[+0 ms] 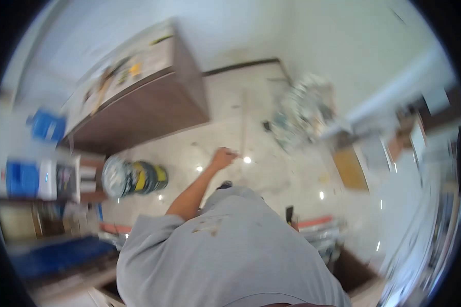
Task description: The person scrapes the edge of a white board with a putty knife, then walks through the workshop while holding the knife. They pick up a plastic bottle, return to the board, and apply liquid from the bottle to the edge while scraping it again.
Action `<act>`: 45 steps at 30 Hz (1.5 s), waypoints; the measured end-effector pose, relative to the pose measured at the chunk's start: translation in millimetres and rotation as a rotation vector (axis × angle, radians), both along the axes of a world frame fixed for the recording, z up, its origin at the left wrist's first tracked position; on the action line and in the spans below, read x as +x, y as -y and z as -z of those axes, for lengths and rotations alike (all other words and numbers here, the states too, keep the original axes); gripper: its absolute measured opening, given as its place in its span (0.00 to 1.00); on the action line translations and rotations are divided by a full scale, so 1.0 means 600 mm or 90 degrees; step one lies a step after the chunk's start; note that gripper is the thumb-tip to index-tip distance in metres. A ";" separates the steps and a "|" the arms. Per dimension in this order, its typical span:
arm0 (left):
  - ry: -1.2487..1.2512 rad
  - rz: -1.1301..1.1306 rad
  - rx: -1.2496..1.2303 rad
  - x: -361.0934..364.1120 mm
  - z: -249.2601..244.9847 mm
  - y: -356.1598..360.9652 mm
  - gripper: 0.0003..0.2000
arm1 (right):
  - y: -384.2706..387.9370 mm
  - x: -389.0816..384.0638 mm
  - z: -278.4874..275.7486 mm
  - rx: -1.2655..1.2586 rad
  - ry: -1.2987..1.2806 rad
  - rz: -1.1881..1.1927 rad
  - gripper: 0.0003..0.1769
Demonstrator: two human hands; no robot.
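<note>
My left hand (224, 157) reaches forward over the shiny tiled floor, its fingers drawn together and blurred by motion. A thin pale brown line (243, 120) runs away across the floor from right at the fingertips; I cannot tell whether the hand holds a strip. At the right edge of my grey shirt (235, 245) a small dark upright object (290, 214) sticks out, with a skin-toned patch just below it. The rest of my right arm is hidden behind the shirt.
A brown wooden cabinet (143, 115) with tools on top stands ahead left. Beside it are buckets (119, 176) and a blue water jug (48, 125). A crumpled plastic heap (305, 112) lies ahead right, near a yellowish board (350, 170). Open wooden boxes (356, 273) stand close behind right.
</note>
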State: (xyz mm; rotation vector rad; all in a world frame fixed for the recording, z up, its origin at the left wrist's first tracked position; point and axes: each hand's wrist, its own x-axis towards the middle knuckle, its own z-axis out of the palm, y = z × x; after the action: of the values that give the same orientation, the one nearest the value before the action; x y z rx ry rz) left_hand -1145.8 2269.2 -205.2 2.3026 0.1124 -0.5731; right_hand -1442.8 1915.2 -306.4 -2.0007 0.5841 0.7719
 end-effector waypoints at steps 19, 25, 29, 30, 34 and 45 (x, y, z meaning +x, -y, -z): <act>-0.118 0.428 -0.095 0.189 0.055 0.463 0.14 | 0.040 -0.184 -0.065 -0.047 -0.123 0.819 0.16; -0.130 0.695 -0.013 0.216 0.044 0.687 0.20 | -0.042 -0.121 -0.076 -0.169 -0.214 0.830 0.14; -0.135 0.858 -0.074 0.173 0.043 0.838 0.19 | -0.067 -0.075 -0.084 -0.143 -0.214 0.987 0.14; -0.168 0.877 -0.104 0.154 0.048 0.871 0.18 | -0.073 -0.077 -0.082 -0.152 -0.211 1.023 0.15; -0.199 0.977 -0.232 0.071 0.087 1.013 0.15 | 0.002 -0.063 -0.126 -0.129 -0.247 1.041 0.20; -0.183 1.168 -0.156 -0.233 -0.067 1.292 0.17 | 0.321 -0.242 0.015 -0.363 0.009 0.997 0.16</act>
State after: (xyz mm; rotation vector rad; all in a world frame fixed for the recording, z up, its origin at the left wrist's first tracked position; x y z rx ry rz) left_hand -1285.7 1493.8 -165.2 1.4505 -1.9159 -1.5745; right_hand -1588.2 1722.3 -315.3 -1.3009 2.0998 -0.4330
